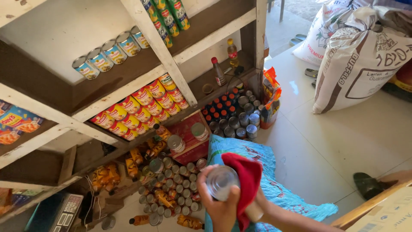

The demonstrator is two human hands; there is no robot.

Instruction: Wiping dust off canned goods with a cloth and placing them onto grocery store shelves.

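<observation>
Item: one tin can [221,182], cylindrical, bright metal end facing up, smooth and reflective.

Grip: left hand [221,205] wraps the can's side from below, fingers closed around it. Right hand [257,206] is largely hidden under a red cloth [244,184], soft and folded, pressed against the can's right flank; its fingers look closed on the cloth, though few show.

Around the grip: directly beneath, a blue patterned sack [274,189], crinkled and woven. To the left of the grip, loose cans on the floor [171,180], packed close, ends up, with yellow pouches among them. Above and beyond, white wooden shelves [167,64] carrying rows of red-and-yellow and blue-labelled cans. Far right, large white woven sacks [360,64] on pale, glossy tile.

Risk, as judged: smooth metal under a rubbing cloth may slip from the one-handed hold; a dropped can would likely strike the crowded cans below and dent or scatter them.
</observation>
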